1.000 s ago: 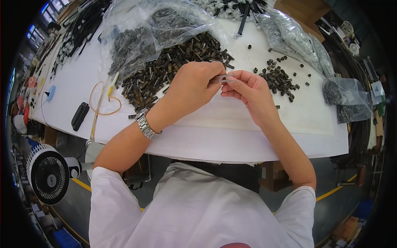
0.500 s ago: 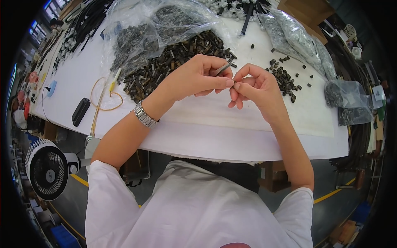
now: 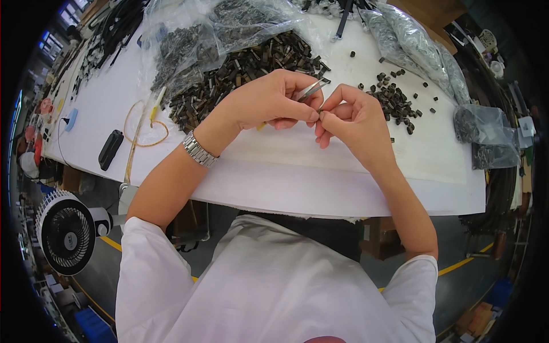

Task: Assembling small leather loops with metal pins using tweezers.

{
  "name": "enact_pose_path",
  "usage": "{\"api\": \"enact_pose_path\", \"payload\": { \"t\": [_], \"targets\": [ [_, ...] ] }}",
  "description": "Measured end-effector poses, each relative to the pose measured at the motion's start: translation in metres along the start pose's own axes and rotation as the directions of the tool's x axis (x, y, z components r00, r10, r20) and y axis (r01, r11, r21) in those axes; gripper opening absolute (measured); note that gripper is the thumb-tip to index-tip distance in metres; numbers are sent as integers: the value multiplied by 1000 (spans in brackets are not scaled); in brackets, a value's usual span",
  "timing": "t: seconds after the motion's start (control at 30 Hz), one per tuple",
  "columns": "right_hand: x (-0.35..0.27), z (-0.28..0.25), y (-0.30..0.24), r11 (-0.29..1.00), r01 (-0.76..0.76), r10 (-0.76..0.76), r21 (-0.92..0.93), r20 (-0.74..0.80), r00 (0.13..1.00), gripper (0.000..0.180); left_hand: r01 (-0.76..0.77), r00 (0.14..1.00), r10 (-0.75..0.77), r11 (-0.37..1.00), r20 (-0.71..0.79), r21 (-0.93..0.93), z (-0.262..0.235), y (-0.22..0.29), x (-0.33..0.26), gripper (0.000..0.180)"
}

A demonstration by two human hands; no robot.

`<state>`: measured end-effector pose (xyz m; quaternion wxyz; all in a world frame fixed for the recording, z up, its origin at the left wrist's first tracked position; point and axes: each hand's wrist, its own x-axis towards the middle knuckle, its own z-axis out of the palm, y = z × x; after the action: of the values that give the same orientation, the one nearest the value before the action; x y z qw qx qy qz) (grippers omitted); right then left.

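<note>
Beside the dark pile's [image 3: 251, 64] right end, the left hand [image 3: 273, 102] grips a metal tool [image 3: 311, 90]; the right hand [image 3: 355, 119] pinches a tiny part [image 3: 319, 112], probably light and stiff, best held by its edges.

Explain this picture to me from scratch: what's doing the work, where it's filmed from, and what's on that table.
There is no machine here, just a person's two bare hands. The camera sits on the person's head and looks down; its wide lens makes straight edges curve.

The left hand, with a watch on its wrist, holds tweezers. The right hand meets it at the fingertips; anything pinched there is too small to make out.

On the white table lie a big pile of dark pieces, a smaller pile to its right, clear plastic bags and a black case.
</note>
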<state>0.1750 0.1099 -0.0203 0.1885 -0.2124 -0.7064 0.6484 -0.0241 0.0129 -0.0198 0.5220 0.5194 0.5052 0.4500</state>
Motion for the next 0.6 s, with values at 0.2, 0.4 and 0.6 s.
{"api": "enact_pose_path", "payload": {
  "t": [0.2, 0.4, 0.6],
  "targets": [
    [6, 14, -2, 994, 50, -58, -97, -85, 995, 8, -21, 943, 145, 926, -301, 378, 18, 11, -4, 16],
    [30, 10, 16, 965, 208, -225, -160, -98, 969, 7, -150, 800, 464, 768, -381, 622, 15, -13, 3, 17],
    [42, 3, 30, 779, 444, -552, -443, -149, 820, 7, -203, 939, 149, 967, -310, -153, 1, -2, 3, 12]
  ]
}}
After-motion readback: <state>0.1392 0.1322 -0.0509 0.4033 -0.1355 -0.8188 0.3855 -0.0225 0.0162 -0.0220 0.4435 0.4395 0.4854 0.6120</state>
